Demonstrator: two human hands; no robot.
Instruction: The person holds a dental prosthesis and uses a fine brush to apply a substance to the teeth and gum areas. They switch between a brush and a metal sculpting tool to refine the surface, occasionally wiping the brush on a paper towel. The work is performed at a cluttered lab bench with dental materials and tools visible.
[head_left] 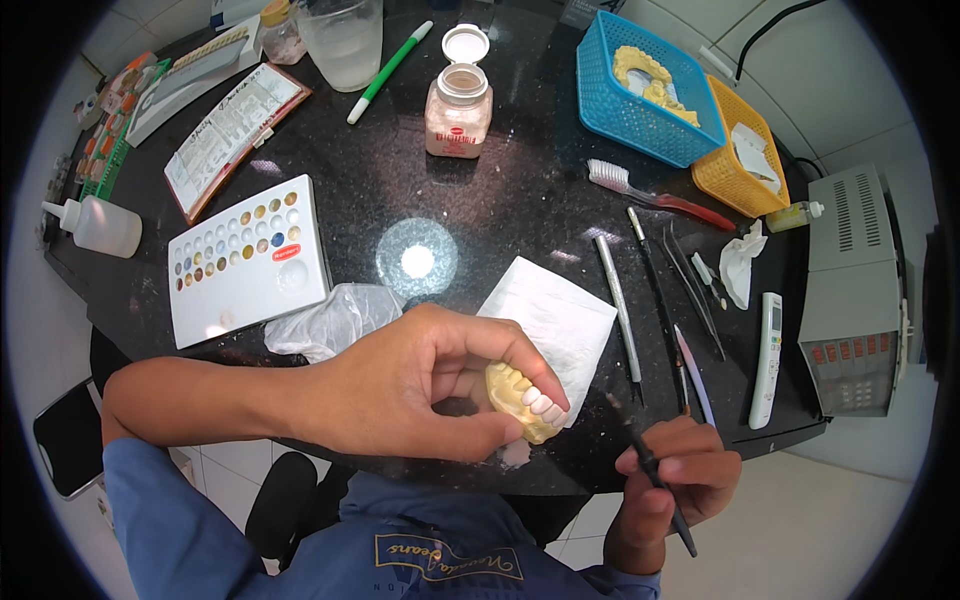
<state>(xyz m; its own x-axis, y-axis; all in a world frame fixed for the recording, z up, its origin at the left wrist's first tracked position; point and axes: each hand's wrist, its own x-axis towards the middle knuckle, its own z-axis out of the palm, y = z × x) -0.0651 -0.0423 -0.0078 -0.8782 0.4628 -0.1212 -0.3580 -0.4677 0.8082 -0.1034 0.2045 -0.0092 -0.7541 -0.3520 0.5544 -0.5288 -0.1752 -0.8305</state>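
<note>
My left hand (pixel 415 375) grips a yellow dental model (pixel 512 395) between thumb and fingers, over the near edge of the dark counter. A row of white false teeth (pixel 544 405) sits along the model's right side. In my right hand (pixel 680 465) is a slim black brush (pixel 648 460), pinched near its middle; its tip points up and left, apart from the model. Under and beyond the model lies a folded white paper towel (pixel 560 315). A crumpled clear plastic bag (pixel 335 320) rests beside my left wrist.
A white paint palette (pixel 220 315) lies at left, a squeeze bottle (pixel 105 228) beyond it. An open powder jar (pixel 459 125) stands at the back. Several tools, including a toothbrush (pixel 650 190) and tweezers (pixel 695 285), lie at right, near blue (pixel 640 135) and yellow baskets (pixel 715 180).
</note>
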